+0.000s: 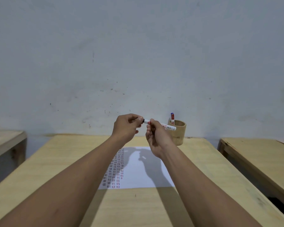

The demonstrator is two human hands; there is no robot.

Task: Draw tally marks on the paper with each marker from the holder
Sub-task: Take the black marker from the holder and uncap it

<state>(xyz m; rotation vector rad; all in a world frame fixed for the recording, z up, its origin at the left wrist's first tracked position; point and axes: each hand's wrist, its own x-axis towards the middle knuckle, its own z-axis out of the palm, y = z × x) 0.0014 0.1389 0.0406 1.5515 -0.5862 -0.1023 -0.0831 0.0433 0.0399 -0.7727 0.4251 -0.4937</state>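
Note:
Both my hands are raised above the table, holding one white marker (168, 127) between them. My right hand (157, 138) grips the marker's barrel. My left hand (127, 126) pinches its dark cap end with thumb and fingers. Below them a white paper (143, 171) lies on the wooden table (59, 161), with several columns of red and dark tally marks down its left side. A bamboo holder (180, 130) stands at the back right of the table, with a blue-capped marker (172, 118) upright in it.
A pale wall rises right behind the table. A second wooden table (259, 154) stands to the right across a gap, and another table's corner (5, 140) shows at the left.

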